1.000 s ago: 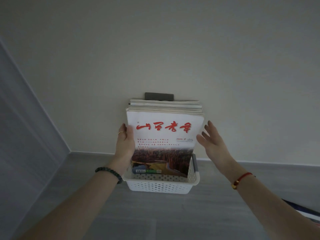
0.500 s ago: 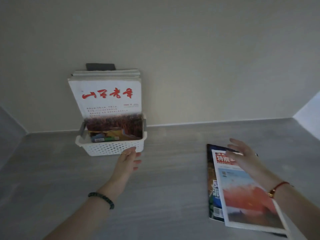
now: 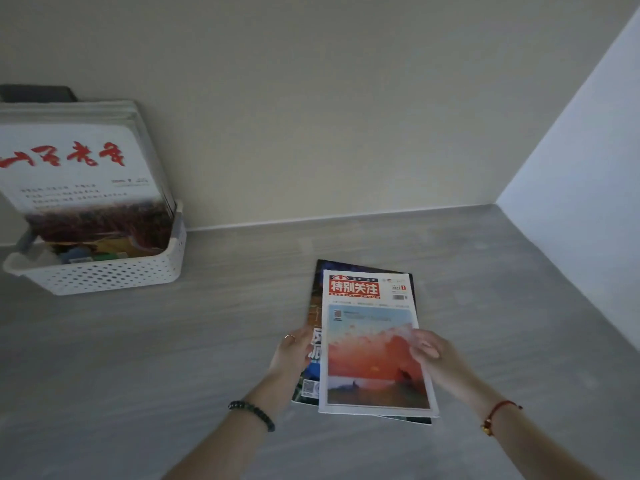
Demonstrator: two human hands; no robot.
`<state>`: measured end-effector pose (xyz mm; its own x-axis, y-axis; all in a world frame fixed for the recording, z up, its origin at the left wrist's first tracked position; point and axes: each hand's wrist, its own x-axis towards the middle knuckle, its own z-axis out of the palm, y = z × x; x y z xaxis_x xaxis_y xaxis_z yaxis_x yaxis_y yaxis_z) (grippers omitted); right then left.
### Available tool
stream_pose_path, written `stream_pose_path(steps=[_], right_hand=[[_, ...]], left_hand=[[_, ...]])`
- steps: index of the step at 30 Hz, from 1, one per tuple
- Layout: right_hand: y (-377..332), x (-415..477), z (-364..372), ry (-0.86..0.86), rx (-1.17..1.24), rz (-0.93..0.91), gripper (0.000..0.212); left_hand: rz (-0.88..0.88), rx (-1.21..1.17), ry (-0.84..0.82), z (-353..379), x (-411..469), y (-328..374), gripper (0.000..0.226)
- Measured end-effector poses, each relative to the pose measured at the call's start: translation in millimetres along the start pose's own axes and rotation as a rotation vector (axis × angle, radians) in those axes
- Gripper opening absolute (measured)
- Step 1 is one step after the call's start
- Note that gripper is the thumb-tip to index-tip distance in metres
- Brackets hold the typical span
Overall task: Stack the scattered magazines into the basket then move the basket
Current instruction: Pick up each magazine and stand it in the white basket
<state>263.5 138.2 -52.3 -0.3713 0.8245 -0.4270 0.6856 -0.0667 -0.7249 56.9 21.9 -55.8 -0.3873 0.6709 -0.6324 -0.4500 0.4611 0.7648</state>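
Moved since half a second ago: the left hand (image 3: 293, 351) has left the basket front and come to the loose pair of magazines; the right hand (image 3: 434, 355) has shifted from the masthead to the cover's right edge.

Hands, two. Left: fingers lie against the left edge of the lower magazine; whether they grasp it cannot be told. One ring (image 3: 290, 337) on a finger, one dark bead bracelet (image 3: 252, 414) at the wrist. Right: blurred fingers curl over the right edge of the upper magazine, grasping it. One red cord bracelet (image 3: 498, 409) at the wrist.

Loose magazines, two, flat on the grey floor (image 3: 173, 358), stacked askew. Upper: white-bordered sunset magazine (image 3: 372, 344), red masthead. Lower: dark-covered magazine (image 3: 314, 299), showing along the left and top.

Basket, one: white perforated basket (image 3: 107, 276), well apart to the left, against the beige wall (image 3: 311, 116). It holds one upright stack of magazines (image 3: 79, 174), its front cover bearing a red brush-script title; the number in it cannot be counted. One dark object (image 3: 38, 93) shows behind the stack's top.
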Motion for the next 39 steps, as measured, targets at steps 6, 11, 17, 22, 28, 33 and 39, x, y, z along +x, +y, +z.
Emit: stream_pose_path(steps=[6, 11, 17, 22, 28, 33, 39], right_hand=[[13.1, -8.9, 6.4, -0.052, -0.095, -0.126, 0.043], [16.7, -10.4, 8.2, -0.053, -0.103, -0.169, 0.04], [-3.7, -5.3, -3.3, -0.059, -0.008, -0.169, 0.052], [-45.7, 9.3, -5.0, -0.051, 0.241, -0.117, 0.049], [-119.8, 22.2, 28.2, -0.063, 0.249, -0.209, 0.032], [-199.1, 15.2, 71.6, -0.086, 0.219, -0.406, 0.004], [-310.8, 8.1, 132.3, 0.006, 0.25, -0.663, 0.008]], left_hand=[[0.038, 0.218, 0.044, 19.7, 11.2, -7.8, 0.029], [-0.014, 0.204, -0.077, 26.4, 15.3, -11.6, 0.023], [0.122, 0.251, 0.026, 30.0, 8.9, -6.4, 0.031], [0.214, 0.167, 0.071, -4.5, -6.2, 21.7, 0.023], [0.287, 0.087, 0.171, -72.7, -33.3, 56.6, 0.02], [0.383, 0.044, 0.277, -144.5, -56.4, 94.5, 0.02], [0.587, 0.105, 0.506, -239.5, -79.2, 163.5, 0.021]])
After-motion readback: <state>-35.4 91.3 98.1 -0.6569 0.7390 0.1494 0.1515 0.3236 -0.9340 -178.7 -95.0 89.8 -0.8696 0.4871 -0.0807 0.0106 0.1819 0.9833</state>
